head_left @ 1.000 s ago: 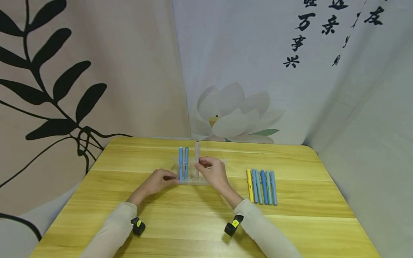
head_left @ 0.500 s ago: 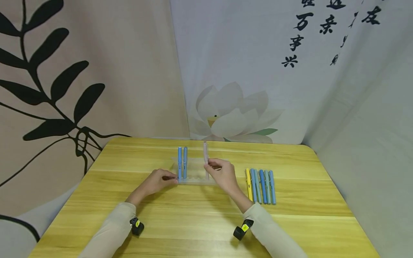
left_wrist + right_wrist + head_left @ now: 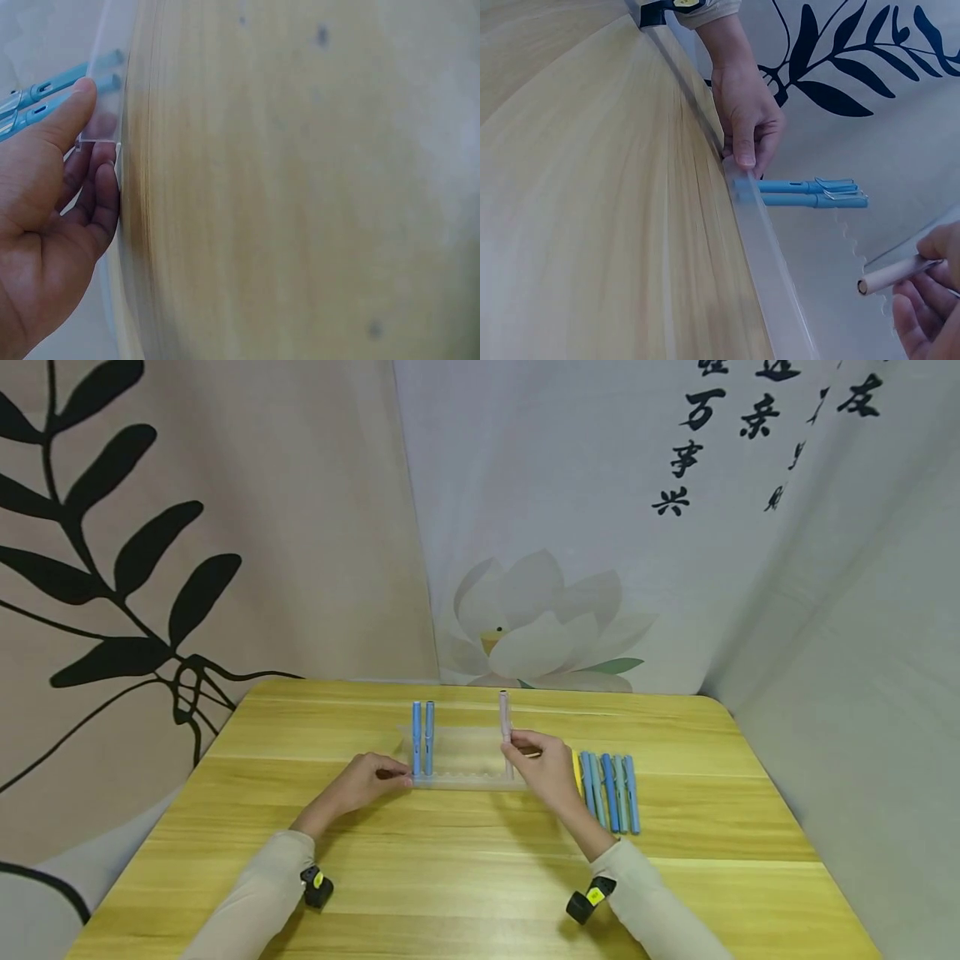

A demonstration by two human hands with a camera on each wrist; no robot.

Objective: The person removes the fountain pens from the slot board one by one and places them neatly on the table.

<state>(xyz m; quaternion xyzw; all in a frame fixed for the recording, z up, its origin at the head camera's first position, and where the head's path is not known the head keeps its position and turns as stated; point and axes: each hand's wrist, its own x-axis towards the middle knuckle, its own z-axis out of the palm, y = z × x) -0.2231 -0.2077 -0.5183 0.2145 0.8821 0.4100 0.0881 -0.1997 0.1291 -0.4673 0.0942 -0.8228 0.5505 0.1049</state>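
Observation:
A clear plastic pen rack [image 3: 468,783] stands on the table, with two blue pens [image 3: 417,727] upright at its left end. My left hand [image 3: 369,783] pinches that end; in the left wrist view its thumb [image 3: 79,101] lies against the clear wall. Thumb and fingers of my right hand [image 3: 547,768] pinch a pale pink pen [image 3: 505,710], held nearly upright at the right part of the rack. In the right wrist view the pink pen's lower end [image 3: 865,286] shows free, apart from the rack's front strip [image 3: 769,255].
Right of the rack, several pens [image 3: 615,793] in blue and green lie side by side, beside a yellow pen [image 3: 577,768] partly hidden by my right hand. The wooden table [image 3: 435,877] reaches back to a printed curtain [image 3: 555,527].
My right hand has carried the pink pen rightward along the rack and now overlaps the yellow pen. My left hand keeps its place at the rack's left end.

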